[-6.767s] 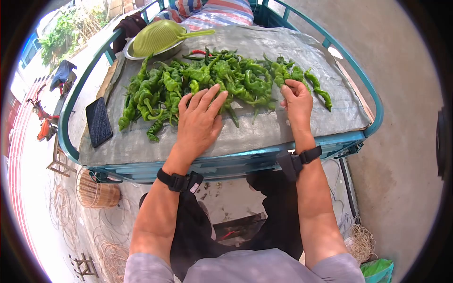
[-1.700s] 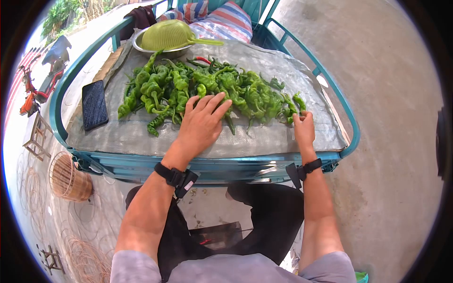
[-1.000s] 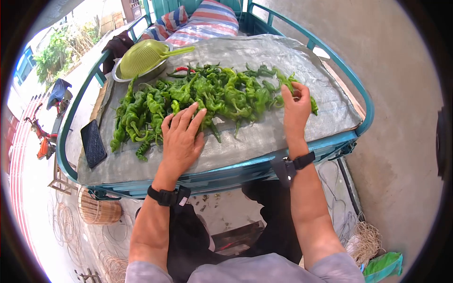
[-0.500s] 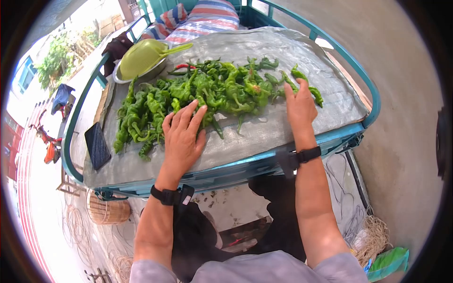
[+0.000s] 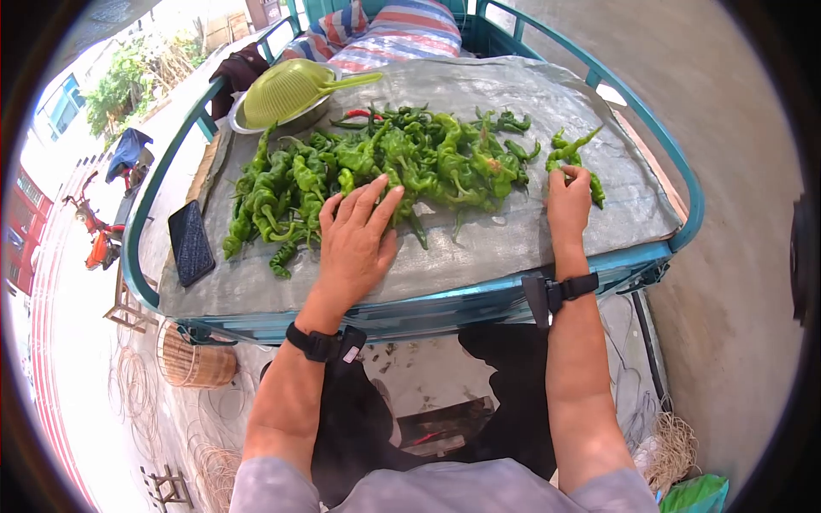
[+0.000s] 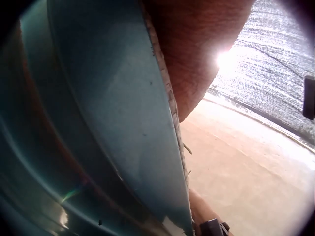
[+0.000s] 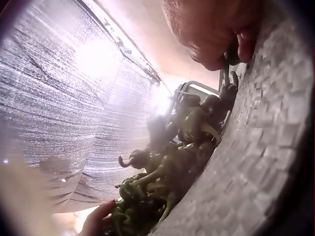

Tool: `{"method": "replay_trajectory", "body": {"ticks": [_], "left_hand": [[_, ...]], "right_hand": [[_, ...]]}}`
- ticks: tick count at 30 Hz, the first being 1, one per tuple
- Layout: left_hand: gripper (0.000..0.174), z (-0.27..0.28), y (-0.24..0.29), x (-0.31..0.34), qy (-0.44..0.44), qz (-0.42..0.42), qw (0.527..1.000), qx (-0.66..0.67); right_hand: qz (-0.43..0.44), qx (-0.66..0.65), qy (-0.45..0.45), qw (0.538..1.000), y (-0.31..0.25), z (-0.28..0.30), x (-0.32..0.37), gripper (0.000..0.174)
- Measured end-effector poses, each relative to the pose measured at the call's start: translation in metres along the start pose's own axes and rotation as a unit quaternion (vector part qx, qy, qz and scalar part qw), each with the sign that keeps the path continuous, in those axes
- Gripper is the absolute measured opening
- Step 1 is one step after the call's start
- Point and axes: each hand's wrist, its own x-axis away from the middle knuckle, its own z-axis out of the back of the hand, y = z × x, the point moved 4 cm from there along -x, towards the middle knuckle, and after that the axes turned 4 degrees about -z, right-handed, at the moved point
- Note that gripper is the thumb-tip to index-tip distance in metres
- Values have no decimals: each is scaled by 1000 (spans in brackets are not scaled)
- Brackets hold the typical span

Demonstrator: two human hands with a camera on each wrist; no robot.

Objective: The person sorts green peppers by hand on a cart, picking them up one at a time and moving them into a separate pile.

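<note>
A broad pile of wrinkled green peppers (image 5: 402, 158) lies on the grey woven sheet (image 5: 505, 248). My left hand (image 5: 359, 239) rests at the pile's front edge, fingers spread and lightly bent over the nearest peppers. To the right of the pile, my right hand (image 5: 569, 209) pinches a green pepper (image 5: 560, 156) between thumb and fingers. Another green pepper (image 5: 596, 190) lies just right of those fingers. In the right wrist view, the right hand (image 7: 216, 34) has something dark green between its fingertips, while the pile (image 7: 172, 157) spreads beyond. The left wrist view shows only part of the left hand (image 6: 197, 54).
A yellow-green strainer (image 5: 286, 90) sits on a metal bowl (image 5: 318, 111) at the back left. A phone (image 5: 191, 244) lies on the left. Teal rails (image 5: 676, 162) bound the cart bed on both sides, and striped bags (image 5: 402, 34) fill its rear.
My right hand has moved slightly right and its fingers have curled onto a pepper, which now stands apart from the pile. The left hand stays at the pile's front; the head view has shifted.
</note>
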Motion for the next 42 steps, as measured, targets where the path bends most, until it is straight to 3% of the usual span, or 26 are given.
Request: {"method": "replay_trajectory", "body": {"ticks": [1,4,7,12,15,17,19,23,27,30,32,33,37,40,42], "left_hand": [[65,0,0,0,-1,1,1000,1],[65,-1,0,0,-6,3,1000,1],[66,-1,0,1,-10,3,1000,-3],[66,0,0,0,-11,-2,1000,-6],[64,6,3,-3,0,-15,1000,11],[64,4,1,-2,-1,-15,1000,11],[64,5,1,-3,-1,-12,1000,10],[65,5,2,-2,-5,-8,1000,3],[65,3,2,-1,-9,-6,1000,3],[66,4,4,-2,-4,-8,1000,-7],[67,4,5,-2,-10,-7,1000,-2],[67,4,5,-3,-10,-6,1000,-3],[66,5,7,-4,-8,-1,1000,-3],[66,4,6,-3,-7,-1,1000,-3],[66,4,6,-4,-8,-1,1000,-4]], "right_hand": [[-26,-142,-26,989,-3,4,4,43],[41,-229,9,972,-9,-2,8,37],[-27,-303,-107,947,-18,-6,13,32],[-134,-456,-295,829,-15,-16,12,41],[-194,-423,-211,859,-13,-6,17,52],[-185,-379,-179,889,-10,0,11,60],[-162,-369,-138,905,-2,0,6,40],[-131,-269,-169,939,13,-6,5,28],[-133,-375,-161,903,5,-2,12,24],[-154,-292,-175,928,-2,9,20,23],[-85,-226,-63,968,3,20,12,24],[52,-122,63,989,-2,31,6,25],[128,186,245,943,7,60,3,34],[48,265,109,957,28,62,-9,39],[72,255,89,960,30,60,-12,39]]}}
